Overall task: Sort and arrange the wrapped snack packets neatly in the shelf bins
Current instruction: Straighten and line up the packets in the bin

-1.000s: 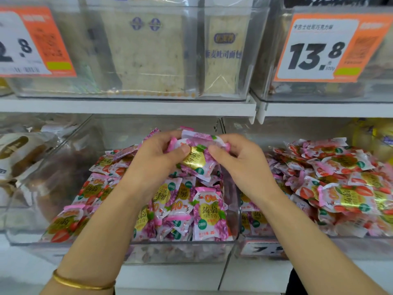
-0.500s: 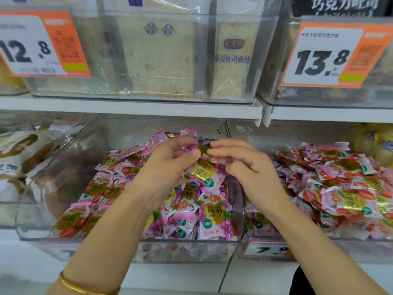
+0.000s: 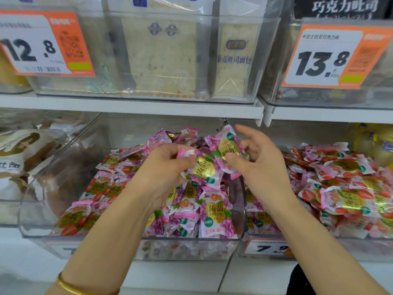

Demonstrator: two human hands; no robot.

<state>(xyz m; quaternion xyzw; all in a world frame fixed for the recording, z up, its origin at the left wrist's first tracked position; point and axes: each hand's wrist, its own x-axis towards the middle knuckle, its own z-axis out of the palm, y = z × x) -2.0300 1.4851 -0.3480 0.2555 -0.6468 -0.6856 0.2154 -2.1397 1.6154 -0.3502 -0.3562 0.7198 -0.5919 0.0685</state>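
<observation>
Left hand (image 3: 163,167): over the heap in the middle bin, towards its rear; grip closed, fingers and thumb curled round the lower packet.
Right hand (image 3: 261,165): above the middle bin's right wall; grip pinching the upper packet, thumb on its printed face, other fingers behind it, forefinger raised straight.
Lower packet (image 3: 204,170): purple-and-white wrapper with a gold label, tilted, held above the heap.
Upper packet (image 3: 226,145): same purple wrapper, tilted, just above and right of the lower packet; their edges meet between the hands.
Middle bin (image 3: 136,239): clear plastic, on the lower shelf; strawberry packets (image 3: 102,188) piled along its left side, grape packets (image 3: 212,213) along its right side, several upright against the front wall.
Right bin (image 3: 319,250): clear, just beside the middle bin; carries the red heap (image 3: 340,188) of strawberry-print packets.
Left bin (image 3: 8,209): clear, holds brown-and-white bread packs (image 3: 19,150).
Upper shelf (image 3: 127,107): white front edge; a clear bin of sliced loaves (image 3: 165,56) stands on it.
Price tags: 12.8 tag (image 3: 42,43) at upper left, 13.8 tag (image 3: 331,58) at upper right, 7.9 tag (image 3: 270,249) on the right bin's front, partly hidden by the right forearm.
Bangle (image 3: 72,288): gold, on the left wrist at the bottom edge of view.
</observation>
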